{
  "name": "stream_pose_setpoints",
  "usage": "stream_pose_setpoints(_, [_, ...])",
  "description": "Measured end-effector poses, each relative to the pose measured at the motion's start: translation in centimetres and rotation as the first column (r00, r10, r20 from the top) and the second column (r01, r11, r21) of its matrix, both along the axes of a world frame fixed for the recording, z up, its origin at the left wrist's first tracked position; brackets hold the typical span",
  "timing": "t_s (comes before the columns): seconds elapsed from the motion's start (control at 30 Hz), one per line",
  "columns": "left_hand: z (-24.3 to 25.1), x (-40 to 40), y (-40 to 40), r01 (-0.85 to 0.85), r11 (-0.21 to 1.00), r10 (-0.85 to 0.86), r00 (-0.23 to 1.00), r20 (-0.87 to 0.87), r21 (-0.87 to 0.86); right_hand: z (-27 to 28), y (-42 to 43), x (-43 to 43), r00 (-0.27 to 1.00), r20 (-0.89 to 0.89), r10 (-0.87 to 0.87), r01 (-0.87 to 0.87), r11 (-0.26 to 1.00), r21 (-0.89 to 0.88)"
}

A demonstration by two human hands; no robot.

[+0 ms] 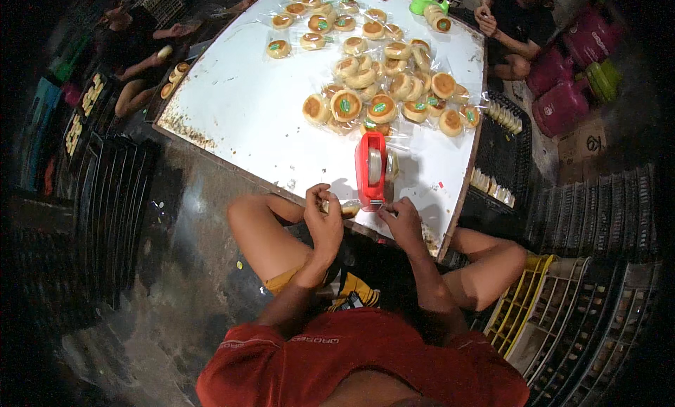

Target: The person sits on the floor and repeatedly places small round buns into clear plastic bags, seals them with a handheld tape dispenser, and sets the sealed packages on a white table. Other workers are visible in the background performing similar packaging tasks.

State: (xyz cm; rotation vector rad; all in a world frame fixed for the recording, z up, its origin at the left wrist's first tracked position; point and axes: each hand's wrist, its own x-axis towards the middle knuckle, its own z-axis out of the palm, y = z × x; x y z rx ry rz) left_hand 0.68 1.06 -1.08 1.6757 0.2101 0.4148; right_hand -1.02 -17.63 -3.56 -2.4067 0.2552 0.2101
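Observation:
A red tape dispenser (362, 169) with a roll of clear tape (375, 165) stands near the table's front edge. My right hand (405, 222) is at its cutting end, thumb and fingertips pinched together, seemingly on the tape end. Left of the dispenser, my left hand (324, 217) has its fingers curled at a bagged round bun (349, 210), partly hidden behind the hand. Beyond the dispenser lies a pile of buns in clear bags (379, 107), several with green labels. A small pale packet (393, 165) rests against the dispenser's right side.
The white table (237, 111) has worn, stained edges. A green tape dispenser (421, 4) stands at its far right. Two people sit beyond the left and right sides. Black trays (501, 159) lie at the right; stacked crates (548, 307) and black trays (111, 212) flank me.

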Motion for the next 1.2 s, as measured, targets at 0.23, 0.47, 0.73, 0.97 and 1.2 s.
stream_pose_setpoints(0.23, [1.6, -0.8, -1.8, 0.18, 0.982, -0.181, 0.984, -0.006, -0.048, 4.8, 2.8, 1.5, 0.931, 0.365, -0.002, -0.186, 0.859, 0.477])
stream_pose_setpoints(0.47, [2.3, 0.8, 1.0, 0.508, 0.829, -0.542, 0.833, -0.109, -0.234, 6.9, 1.8, 1.0, 0.91, 0.362, 0.2, -0.328, 0.884, 0.334])
stream_pose_setpoints(0.73, [1.1, 5.5, -3.7, 0.64, 0.727, -0.682, 0.713, 0.16, 0.247, 2.4, -0.4, 4.2, 0.902, -0.023, -0.432, 0.135, 0.23, 0.964])
stream_pose_setpoints(0.97, [-7.2, 26.8, 0.0, -0.452, 0.831, 0.486, 0.873, -0.027, 0.325, -3.8, -3.7, 9.8, 0.868, 0.323, -0.378, 0.122, 0.791, 0.599])
stream_pose_setpoints(1.2, [-4.8, 27.2, -0.8, 0.144, 0.984, -0.123, 0.975, 0.187, -0.102, -7.1, -4.8, 10.2, 0.865, 0.451, -0.22, 0.248, 0.969, -0.005])
